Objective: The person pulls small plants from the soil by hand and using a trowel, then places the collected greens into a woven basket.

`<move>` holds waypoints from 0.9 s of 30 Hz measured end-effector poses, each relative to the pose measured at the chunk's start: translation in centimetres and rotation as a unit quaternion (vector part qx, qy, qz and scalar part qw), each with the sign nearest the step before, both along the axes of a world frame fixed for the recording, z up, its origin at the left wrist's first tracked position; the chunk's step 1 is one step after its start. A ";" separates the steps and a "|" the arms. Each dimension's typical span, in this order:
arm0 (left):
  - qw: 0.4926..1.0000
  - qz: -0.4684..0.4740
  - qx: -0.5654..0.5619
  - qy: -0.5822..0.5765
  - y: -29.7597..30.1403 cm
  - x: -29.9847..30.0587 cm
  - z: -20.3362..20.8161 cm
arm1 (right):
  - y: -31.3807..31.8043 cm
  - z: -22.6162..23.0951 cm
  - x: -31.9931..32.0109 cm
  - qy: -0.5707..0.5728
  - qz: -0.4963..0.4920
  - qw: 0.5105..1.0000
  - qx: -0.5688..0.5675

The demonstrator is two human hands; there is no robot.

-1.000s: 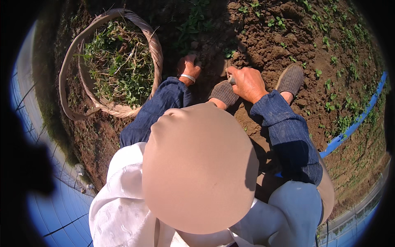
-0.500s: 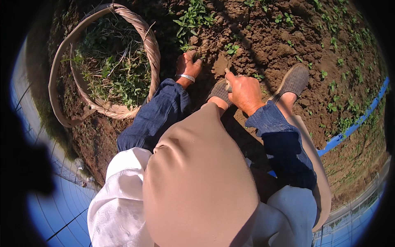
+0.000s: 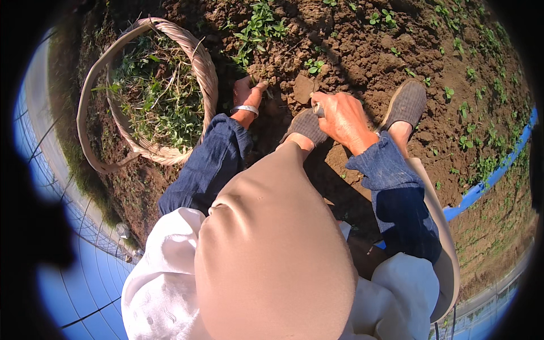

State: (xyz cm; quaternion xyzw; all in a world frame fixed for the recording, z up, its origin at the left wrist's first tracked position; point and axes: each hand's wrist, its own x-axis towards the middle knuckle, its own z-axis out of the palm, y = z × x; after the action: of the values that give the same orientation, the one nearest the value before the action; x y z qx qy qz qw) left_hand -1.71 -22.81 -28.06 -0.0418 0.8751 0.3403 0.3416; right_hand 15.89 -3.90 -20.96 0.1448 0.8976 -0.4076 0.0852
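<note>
My left hand [image 3: 247, 97] is low over the soil, right of the basket, with its fingers curled and a pale bracelet at the wrist. Whatever those fingers hold is hidden. My right hand [image 3: 344, 120], just above my left shoe, is wrapped round a short tool handle [image 3: 319, 110] whose end pokes out by the thumb. A flat brown shape [image 3: 304, 89] lies just beyond it; I cannot tell whether it is the tool's blade or a clod. The woven basket [image 3: 207, 73], with a tall hoop handle, holds pulled green weeds [image 3: 164, 105].
My two dark shoes [image 3: 306, 127] [image 3: 406, 105] stand on crumbly brown soil [image 3: 362, 59]. Leafy green plants [image 3: 259, 31] grow beyond my left hand, and small seedlings [image 3: 313, 66] dot the ground. A blue strip [image 3: 481, 184] runs along the right side.
My left hand has drawn back slightly toward the basket. My right hand has turned and shifted a little to the right, still round the handle. The whole view has shifted slightly.
</note>
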 end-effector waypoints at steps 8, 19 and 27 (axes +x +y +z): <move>0.997 -0.004 0.072 -0.037 -0.6 0.7 -1.0 | -3.1 -2.0 0.5 -0.063 -0.032 0.997 0.009; 0.977 0.098 0.116 -0.151 1.8 0.7 4.5 | 0.0 -3.9 0.5 -0.051 -0.176 0.945 -0.271; 0.949 0.121 0.198 -0.214 -1.4 2.9 8.0 | 2.8 4.2 -1.5 -0.112 -0.060 0.992 -0.014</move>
State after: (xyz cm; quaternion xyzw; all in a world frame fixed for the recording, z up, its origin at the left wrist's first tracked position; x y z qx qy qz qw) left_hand 1.16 -24.19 -20.05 -0.1511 0.6850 0.5283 0.4784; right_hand 14.43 -1.08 -16.76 0.2416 0.8662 -0.4059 0.1627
